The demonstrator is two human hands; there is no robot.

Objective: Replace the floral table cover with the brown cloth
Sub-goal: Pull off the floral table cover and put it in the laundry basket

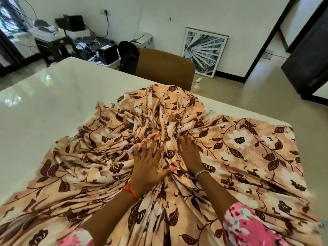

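Glossy bench shows beyond floral cover, seemingly bunched for removal; left grip presses it, fingers splayed; right grip fingertips buried, state unclear.

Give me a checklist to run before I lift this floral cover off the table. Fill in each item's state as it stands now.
1. Floral cover gathered toward the middle: ok, it is bunched between both hands, and the table is bare on the far left.
2. Left hand gripping: not ok, its fingers lie spread flat on the folds.
3. Right hand gripping: cannot tell, its fingertips are hidden in the folds.
4. Nothing standing on the cover: ok in the visible part.
5. Far fold free of the chair: cannot tell, they overlap in this view.
6. Brown cloth ready: cannot tell, none in view.
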